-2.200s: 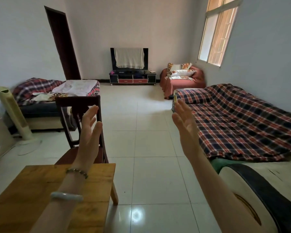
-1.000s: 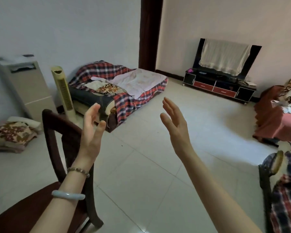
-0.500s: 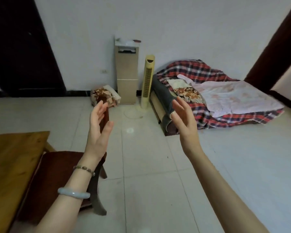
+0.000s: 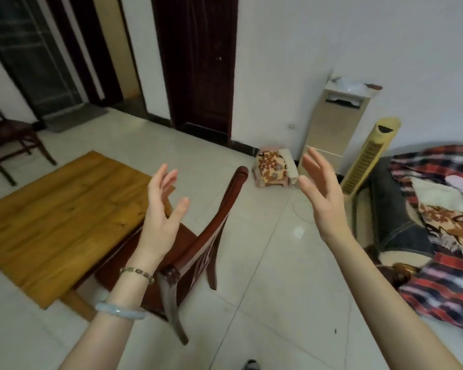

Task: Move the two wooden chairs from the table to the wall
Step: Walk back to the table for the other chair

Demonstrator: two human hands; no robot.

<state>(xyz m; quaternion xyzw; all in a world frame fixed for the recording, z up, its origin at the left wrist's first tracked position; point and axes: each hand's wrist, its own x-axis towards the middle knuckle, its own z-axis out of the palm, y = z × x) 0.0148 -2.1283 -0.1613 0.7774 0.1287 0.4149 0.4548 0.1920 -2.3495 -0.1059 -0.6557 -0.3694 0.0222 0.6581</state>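
Left hand: the left hand point(image 4: 162, 217) is raised above the seat of the near chair, fingers point(image 4: 163, 180) spread and slightly curled, holding nothing.
Right hand: the right hand point(image 4: 322, 201) hangs over bare floor to the right of the chair back, fingers spread, palm turned inward, also holding nothing.
Near chair: the dark reddish-brown wooden chair with a curved top rail point(image 4: 214, 225) is tucked against the near right corner of the honey-coloured plank-topped wooden counter point(image 4: 54, 217), its seat partly under the top.
Far chair: a second dark wooden chair point(image 4: 6, 140) stands apart beyond the counter's far left end (only partly in frame).
Pointing: the near chair's seat faces the counter and its back faces the open floor; the top rail's long axis runs from lower left to upper right, toward the white wall point(image 4: 332, 36).
Risk, snagging: I judge that lifting straight up could catch the seat on the counter's edge; drawing it back first would avoid that.
Risk, lopsided hold: neither hand is on the rail, and a hold on one end only could let the chair swing and knock a leg against the counter leg.
Risk, path: the patterned cushion bundle on the floor point(image 4: 271, 169), the beige standing cabinet point(image 4: 332, 124) and the yellow tower fan point(image 4: 369, 156) crowd the wall, so a leg could strike them (the tiled floor also looks glossy).
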